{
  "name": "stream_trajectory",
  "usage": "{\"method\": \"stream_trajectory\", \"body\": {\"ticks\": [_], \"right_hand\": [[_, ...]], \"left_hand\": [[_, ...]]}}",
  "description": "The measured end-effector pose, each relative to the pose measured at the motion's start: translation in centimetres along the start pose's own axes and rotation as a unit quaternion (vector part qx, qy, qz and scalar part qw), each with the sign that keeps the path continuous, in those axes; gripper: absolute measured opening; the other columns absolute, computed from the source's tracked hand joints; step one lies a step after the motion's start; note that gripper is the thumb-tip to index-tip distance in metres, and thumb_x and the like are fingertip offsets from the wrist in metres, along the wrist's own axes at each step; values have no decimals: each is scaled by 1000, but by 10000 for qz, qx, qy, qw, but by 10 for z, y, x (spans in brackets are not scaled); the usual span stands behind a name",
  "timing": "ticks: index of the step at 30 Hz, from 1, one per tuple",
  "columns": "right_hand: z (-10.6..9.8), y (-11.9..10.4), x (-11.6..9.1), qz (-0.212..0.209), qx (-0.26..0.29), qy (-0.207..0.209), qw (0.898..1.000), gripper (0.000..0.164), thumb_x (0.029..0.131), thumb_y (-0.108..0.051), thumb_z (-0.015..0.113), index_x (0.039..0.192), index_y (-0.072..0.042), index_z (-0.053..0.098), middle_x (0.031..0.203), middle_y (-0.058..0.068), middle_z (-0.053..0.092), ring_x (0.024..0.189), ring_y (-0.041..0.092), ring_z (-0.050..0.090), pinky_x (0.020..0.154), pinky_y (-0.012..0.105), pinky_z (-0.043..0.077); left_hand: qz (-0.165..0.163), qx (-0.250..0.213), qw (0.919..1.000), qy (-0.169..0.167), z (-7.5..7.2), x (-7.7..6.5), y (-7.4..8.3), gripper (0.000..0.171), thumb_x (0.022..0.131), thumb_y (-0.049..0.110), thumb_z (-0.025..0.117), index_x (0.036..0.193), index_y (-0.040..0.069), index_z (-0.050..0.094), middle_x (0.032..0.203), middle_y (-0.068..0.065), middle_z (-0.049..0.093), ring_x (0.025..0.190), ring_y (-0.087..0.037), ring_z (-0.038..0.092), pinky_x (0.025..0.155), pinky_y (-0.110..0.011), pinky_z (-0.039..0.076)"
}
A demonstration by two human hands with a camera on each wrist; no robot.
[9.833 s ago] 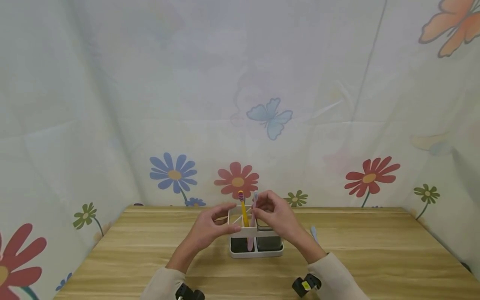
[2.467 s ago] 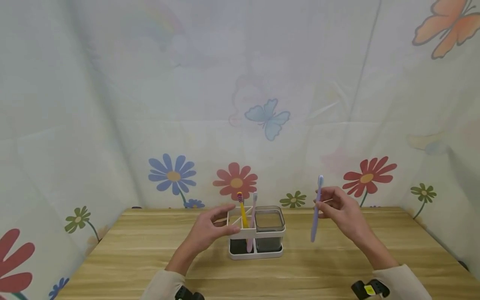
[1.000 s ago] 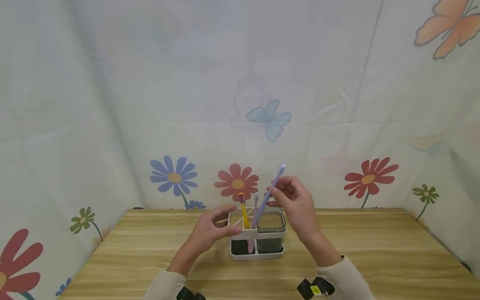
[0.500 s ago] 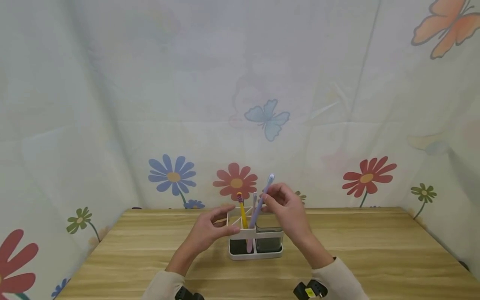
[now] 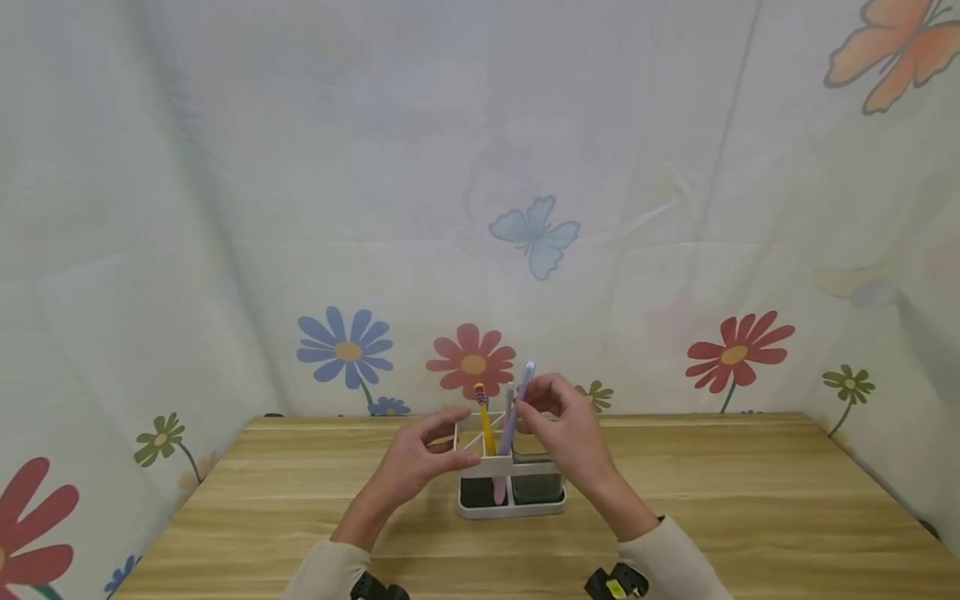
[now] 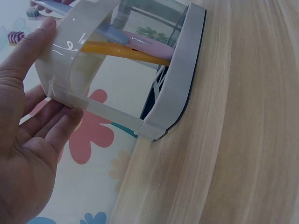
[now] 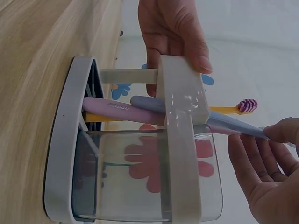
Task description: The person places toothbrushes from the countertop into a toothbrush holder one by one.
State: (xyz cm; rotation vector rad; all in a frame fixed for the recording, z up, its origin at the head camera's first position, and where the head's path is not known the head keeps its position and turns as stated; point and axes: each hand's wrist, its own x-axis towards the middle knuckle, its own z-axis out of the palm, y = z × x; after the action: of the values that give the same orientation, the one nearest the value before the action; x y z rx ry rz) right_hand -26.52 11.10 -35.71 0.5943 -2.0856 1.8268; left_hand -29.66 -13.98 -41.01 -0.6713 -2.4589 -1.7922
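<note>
A white toothbrush holder (image 5: 480, 467) stands on the table, its upper frame divided into slots. My left hand (image 5: 423, 450) steadies its left side, thumb on the front of the frame and fingers behind. With thumb and fingertips, my right hand (image 5: 566, 429) pinches a lavender-blue toothbrush (image 7: 233, 122), bristles up. Its lower end has passed through the frame and hangs above the base in the right wrist view. A pink toothbrush (image 7: 119, 111) and a yellow toothbrush (image 5: 488, 433) with purple-striped bristles stand tilted in the holder beside it.
A clear tumbler (image 7: 135, 175) sits in the holder's right half, partly behind my right hand in the head view. The wooden table (image 5: 712, 492) stretches to both sides. Behind it hangs a curtain (image 5: 420, 208) printed with flowers and butterflies.
The right hand let go of the pink toothbrush in the holder, picked the lavender-blue one up off the table at right, brought it left and lowered it through the frame. The left hand stayed put.
</note>
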Motion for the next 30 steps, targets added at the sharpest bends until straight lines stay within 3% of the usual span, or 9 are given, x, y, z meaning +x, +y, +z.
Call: {"method": "stream_trajectory", "body": {"ticks": [10, 20, 30], "right_hand": [[3, 6, -5, 246, -353, -77, 9990, 16, 99, -1, 73, 113, -2, 66, 101, 10, 66, 92, 26, 67, 78, 36, 66], [7, 12, -8, 66, -855, -124, 9962, 15, 99, -1, 73, 112, -4, 67, 98, 5, 67, 90, 19, 65, 79, 26, 62], [10, 18, -8, -38, -1218, -146, 9924, 15, 98, 0, 75, 109, -6, 67, 96, 2, 68, 88, 15, 66, 83, 32, 62]], "left_hand": [[-33, 38, 10000, 49, 0, 1, 1, 67, 88, 30, 90, 149, 17, 63, 152, -11, 59, 137, -38, 57, 110, -50, 50], [4, 21, 10000, 29, 0, 1, 2, 68, 89, 29, 90, 149, 15, 63, 152, -12, 59, 137, -37, 58, 110, -46, 51], [7, 34, 10000, 32, 0, 1, 1, 68, 89, 29, 90, 149, 14, 63, 151, -13, 59, 137, -37, 58, 109, -46, 51]]}}
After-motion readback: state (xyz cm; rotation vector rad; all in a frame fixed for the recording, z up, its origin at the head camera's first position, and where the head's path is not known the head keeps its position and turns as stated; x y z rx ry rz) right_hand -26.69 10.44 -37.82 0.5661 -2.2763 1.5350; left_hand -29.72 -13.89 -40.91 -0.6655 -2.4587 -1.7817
